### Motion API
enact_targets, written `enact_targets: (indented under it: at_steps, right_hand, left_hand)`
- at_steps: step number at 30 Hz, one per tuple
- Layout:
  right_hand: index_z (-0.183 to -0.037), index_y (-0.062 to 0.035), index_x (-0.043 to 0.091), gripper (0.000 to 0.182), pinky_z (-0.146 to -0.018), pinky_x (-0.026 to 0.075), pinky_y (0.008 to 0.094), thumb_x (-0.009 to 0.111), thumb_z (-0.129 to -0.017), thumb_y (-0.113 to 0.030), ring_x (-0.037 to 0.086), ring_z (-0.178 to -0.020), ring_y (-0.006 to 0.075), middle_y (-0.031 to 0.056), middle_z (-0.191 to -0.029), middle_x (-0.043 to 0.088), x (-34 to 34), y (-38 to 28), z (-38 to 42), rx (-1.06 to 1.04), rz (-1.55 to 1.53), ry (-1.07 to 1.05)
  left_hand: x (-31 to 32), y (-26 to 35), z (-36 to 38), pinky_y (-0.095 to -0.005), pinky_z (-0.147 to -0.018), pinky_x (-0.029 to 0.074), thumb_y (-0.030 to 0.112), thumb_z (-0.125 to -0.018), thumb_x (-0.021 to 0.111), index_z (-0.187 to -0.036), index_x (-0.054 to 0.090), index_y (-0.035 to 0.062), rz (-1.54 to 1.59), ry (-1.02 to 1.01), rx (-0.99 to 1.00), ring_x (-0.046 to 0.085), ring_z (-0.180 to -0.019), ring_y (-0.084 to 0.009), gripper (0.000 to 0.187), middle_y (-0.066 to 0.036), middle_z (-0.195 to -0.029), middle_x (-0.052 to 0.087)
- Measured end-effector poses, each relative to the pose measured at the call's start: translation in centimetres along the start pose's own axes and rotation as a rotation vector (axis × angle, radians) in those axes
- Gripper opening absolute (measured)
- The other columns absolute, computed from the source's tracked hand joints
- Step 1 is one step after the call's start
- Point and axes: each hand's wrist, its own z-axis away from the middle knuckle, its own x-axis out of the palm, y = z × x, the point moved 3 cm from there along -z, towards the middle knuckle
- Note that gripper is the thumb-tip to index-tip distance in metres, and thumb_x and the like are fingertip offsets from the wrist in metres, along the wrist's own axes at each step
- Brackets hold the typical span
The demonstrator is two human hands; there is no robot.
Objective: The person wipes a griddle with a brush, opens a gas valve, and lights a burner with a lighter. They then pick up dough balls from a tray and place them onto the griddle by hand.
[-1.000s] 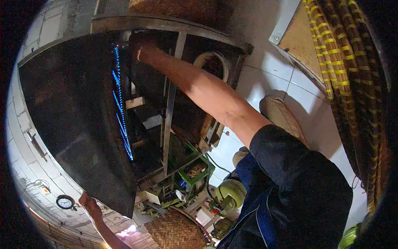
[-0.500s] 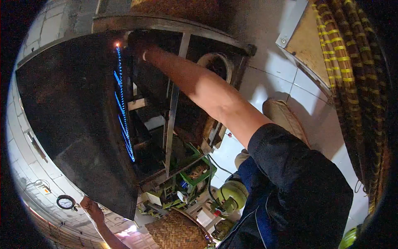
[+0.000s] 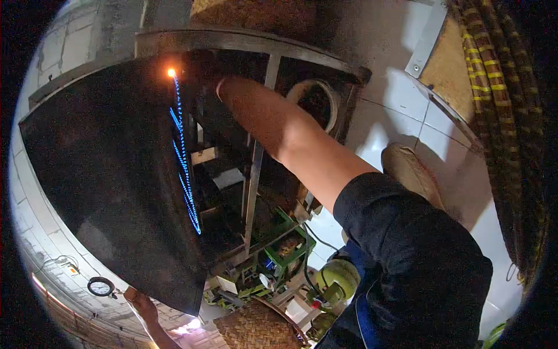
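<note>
My right arm reaches into a dark metal cabinet frame [image 3: 256, 174]. My right hand [image 3: 200, 72] is deep in shadow there; its fingers, and anything in them, cannot be made out. Close to its fingertips glows a small orange flame [image 3: 171, 72]. From that spot, rows of small blue gas flames [image 3: 185, 157] run down inside the frame. At the lower left, my left hand [image 3: 141, 303] is closed at the edge of a large dark panel [image 3: 110, 180], close to a round dial gauge [image 3: 101, 286].
A green gas cylinder [image 3: 340, 278], a green crate [image 3: 290, 250] and a woven bamboo tray [image 3: 256, 326] stand below the cabinet. Yellow-banded bundles [image 3: 494, 87] hang at the right. My foot [image 3: 410, 174] is on the white tiled floor [image 3: 383, 116].
The orange flame by my right hand has grown bigger and brighter. The whole view has shifted slightly, so the cabinet sits a little further right and lower. The blue flames still burn.
</note>
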Motion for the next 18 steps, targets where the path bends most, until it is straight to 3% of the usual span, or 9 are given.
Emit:
enact_targets:
  at_steps: [7,10,12,17,18]
  right_hand:
    - [-0.069,-0.0042,0.064,0.032,-0.065,0.053,0.0439,0.07,-0.085,-0.032,0.067,-0.067,0.0289,0.0128,-0.072,0.067,5.0,2.0,0.0,0.014,-0.113,-0.04]
    - [-0.063,-0.0051,0.063,0.036,-0.063,0.053,0.0436,0.071,-0.084,-0.033,0.067,-0.063,0.0281,0.0116,-0.067,0.067,7.3,3.4,0.7,-0.099,-0.192,-0.053]
    - [-0.066,-0.0067,0.064,0.032,-0.062,0.052,0.0429,0.069,-0.084,-0.032,0.066,-0.063,0.0264,0.0101,-0.068,0.066,7.2,2.7,1.6,0.017,-0.148,-0.086]
    - [-0.072,-0.0105,0.066,0.024,-0.06,0.051,0.0413,0.065,-0.084,-0.031,0.063,-0.063,0.0221,0.0065,-0.069,0.065,6.0,1.4,3.9,0.075,-0.08,-0.115]
    - [-0.074,-0.0113,0.066,0.023,-0.059,0.05,0.041,0.065,-0.084,-0.031,0.063,-0.063,0.0213,0.0058,-0.069,0.064,5.9,1.3,4.3,0.083,-0.062,-0.123]
  left_hand:
    - [0.1,-0.8,-0.1,-0.0314,-0.089,0.037,0.017,-0.088,0.051,-0.114,0.045,0.0049,0.096,0.107,0.048,0.044,-0.095,-0.016,0.029,-0.004,-0.102,0.046]
    - [0.5,-0.8,0.0,-0.0314,-0.092,0.035,0.013,-0.085,0.051,-0.112,0.044,0.0044,0.146,0.134,0.056,0.043,-0.095,-0.0167,0.029,-0.005,-0.102,0.043]
    - [0.8,-0.5,0.2,-0.0314,-0.093,0.034,0.01,-0.083,0.05,-0.111,0.043,0.0041,0.172,0.15,0.06,0.042,-0.096,-0.0172,0.029,-0.005,-0.102,0.042]
    - [-0.4,-3.0,-0.2,-0.0316,-0.093,0.034,0.013,-0.085,0.051,-0.11,0.042,0.0045,0.052,0.122,0.024,0.041,-0.095,-0.0179,0.027,-0.004,-0.1,0.04]
    - [-0.2,-3.7,-0.6,-0.033,-0.089,0.038,0.029,-0.094,0.047,-0.118,0.047,0.0041,0.018,0.128,0.171,0.046,-0.097,-0.018,0.035,-0.006,-0.107,0.046]
